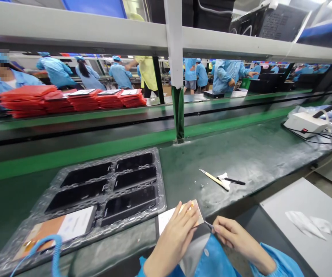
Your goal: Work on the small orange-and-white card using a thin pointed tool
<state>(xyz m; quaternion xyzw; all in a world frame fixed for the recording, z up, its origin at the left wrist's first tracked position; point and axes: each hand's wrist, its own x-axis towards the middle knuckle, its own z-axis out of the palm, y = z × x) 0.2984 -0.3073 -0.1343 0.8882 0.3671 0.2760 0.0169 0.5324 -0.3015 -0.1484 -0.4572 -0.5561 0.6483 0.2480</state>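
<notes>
My left hand (179,231) lies flat with its fingers stretched over a phone-sized piece with a white and orange face (166,219) at the bench's front edge. To its right, my right hand (231,232) pinches a thin dark tool (209,224), whose tip meets the piece's right end. A clear plastic tray (161,184) on the left holds several black phone-like panels (135,178) and one piece with an orange and white face (77,223). Beyond my hands lie a yellow-handled knife (214,179), a black pen-like tool (236,181) and a crumpled white scrap (223,179).
A coiled blue cord (56,250) crosses the tray's near corner. Stacks of red packets (82,100) stand behind the bench, left. A white device with cables (306,124) sits far right. A grey surface (307,215) with white cloths is lower right. People in blue work beyond.
</notes>
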